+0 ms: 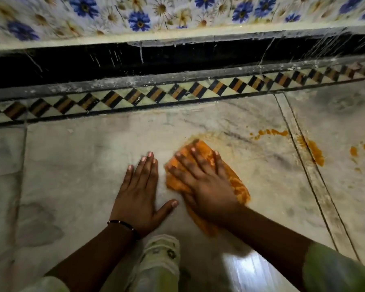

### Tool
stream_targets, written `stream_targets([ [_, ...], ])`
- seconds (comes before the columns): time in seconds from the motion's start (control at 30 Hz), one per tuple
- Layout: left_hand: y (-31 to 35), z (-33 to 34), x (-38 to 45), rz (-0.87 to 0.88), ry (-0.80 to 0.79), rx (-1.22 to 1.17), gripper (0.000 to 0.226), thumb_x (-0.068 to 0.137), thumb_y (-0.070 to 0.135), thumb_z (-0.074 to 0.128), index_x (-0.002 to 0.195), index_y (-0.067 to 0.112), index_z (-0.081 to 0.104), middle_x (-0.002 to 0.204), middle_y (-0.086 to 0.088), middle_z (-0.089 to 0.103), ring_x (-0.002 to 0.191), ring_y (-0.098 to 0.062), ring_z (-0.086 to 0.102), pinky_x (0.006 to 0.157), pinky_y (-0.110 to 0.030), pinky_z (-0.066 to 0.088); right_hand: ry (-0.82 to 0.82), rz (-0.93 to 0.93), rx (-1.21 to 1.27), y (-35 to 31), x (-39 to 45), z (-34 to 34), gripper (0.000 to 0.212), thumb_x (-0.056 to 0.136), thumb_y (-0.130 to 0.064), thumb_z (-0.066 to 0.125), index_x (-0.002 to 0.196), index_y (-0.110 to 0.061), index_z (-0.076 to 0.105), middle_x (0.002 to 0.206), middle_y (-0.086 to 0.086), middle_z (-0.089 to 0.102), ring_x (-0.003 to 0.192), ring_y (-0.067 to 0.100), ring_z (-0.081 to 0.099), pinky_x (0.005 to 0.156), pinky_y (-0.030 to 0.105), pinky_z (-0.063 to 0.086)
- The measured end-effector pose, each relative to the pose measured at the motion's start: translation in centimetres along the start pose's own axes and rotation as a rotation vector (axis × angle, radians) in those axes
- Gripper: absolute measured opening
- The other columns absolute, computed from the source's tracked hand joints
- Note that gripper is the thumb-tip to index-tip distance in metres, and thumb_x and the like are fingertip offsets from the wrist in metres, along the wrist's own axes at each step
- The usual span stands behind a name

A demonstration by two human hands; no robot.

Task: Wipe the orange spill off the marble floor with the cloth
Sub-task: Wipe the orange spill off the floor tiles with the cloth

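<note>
- The cloth (236, 182) lies flat on the floor (76, 161) under my right hand (204, 182), just right of my left hand (141, 194). It is stained orange all through.
- My right hand has its fingers spread and straight, pressing the cloth down, not gripping it.
- My left hand is flat on bare marble, fingers together and thumb out, holding nothing and bracing me.
- The cloth looks soft, thin and damp; I judge it will bunch and slide on this smooth stone, so a broad palm over its middle suits it better than a pinch at an edge.
- The spill (316, 152) sits further right of my right hand, across the floor joints, with a thin trail (270, 132) beyond my fingertips.
- A patterned border (135, 95) runs past both hands.
</note>
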State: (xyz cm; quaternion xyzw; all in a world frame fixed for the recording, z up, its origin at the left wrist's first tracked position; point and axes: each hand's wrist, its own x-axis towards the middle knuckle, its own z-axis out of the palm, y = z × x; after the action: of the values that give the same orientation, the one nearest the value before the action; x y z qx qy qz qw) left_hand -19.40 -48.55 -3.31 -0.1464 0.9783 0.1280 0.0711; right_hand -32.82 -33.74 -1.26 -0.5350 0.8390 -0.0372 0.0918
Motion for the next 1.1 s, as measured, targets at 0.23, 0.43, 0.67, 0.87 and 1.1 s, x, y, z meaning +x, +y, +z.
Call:
stream_targets([
  [0.23,-0.3,0.1,0.0,0.001,0.008,-0.008,0.095,0.087,0.074,0.021,0.150,0.004,0.009,0.159,-0.013,0.002,0.147,-0.023,0.001,0.116,-0.045,0.008,0.056,0.425,0.078,9.6,2.0,-1.9,0.065,0.085,-0.060,0.017,0.147,-0.042,0.016,0.159,-0.006,0.011,0.146,0.021,-0.001,0.114,0.056,-0.005],
  [0.43,0.1,0.0,0.0,0.004,0.014,-0.016,0.095,0.086,0.073,0.026,0.150,0.003,0.013,0.159,-0.013,0.005,0.147,-0.024,0.004,0.116,-0.045,0.009,0.046,0.274,0.006,0.2,-1.2,0.4,0.062,0.085,-0.047,0.037,0.145,-0.034,0.029,0.152,0.002,0.034,0.143,0.029,0.017,0.110,0.055,0.004],
  [0.67,-0.2,0.0,-0.3,0.004,0.007,-0.003,0.093,0.087,0.072,0.023,0.150,0.004,0.013,0.159,-0.012,0.005,0.146,-0.023,0.003,0.116,-0.043,0.007,-0.006,0.306,0.076,7.4,8.7,-2.3,0.060,0.093,-0.056,0.028,0.149,-0.038,0.016,0.160,-0.005,0.008,0.146,0.021,-0.004,0.113,0.055,-0.008],
  [0.87,-0.1,-0.1,-0.2,0.000,-0.011,0.006,0.096,0.086,0.074,0.024,0.150,0.004,0.010,0.159,-0.012,0.002,0.146,-0.022,0.000,0.117,-0.042,0.003,0.075,0.488,0.085,4.4,-0.2,-1.4,0.066,0.086,-0.053,0.025,0.148,-0.034,0.023,0.158,-0.002,0.018,0.146,0.024,0.002,0.112,0.054,-0.006],
  [1.1,0.0,-0.4,0.1,0.009,0.013,-0.009,0.093,0.086,0.072,0.025,0.151,0.008,0.008,0.160,-0.009,0.002,0.147,-0.021,0.001,0.118,-0.041,0.003,0.029,0.308,0.071,9.5,4.8,-2.3,0.065,0.087,-0.058,0.026,0.148,-0.040,0.018,0.159,-0.006,0.014,0.146,0.020,0.003,0.113,0.054,-0.003],
])
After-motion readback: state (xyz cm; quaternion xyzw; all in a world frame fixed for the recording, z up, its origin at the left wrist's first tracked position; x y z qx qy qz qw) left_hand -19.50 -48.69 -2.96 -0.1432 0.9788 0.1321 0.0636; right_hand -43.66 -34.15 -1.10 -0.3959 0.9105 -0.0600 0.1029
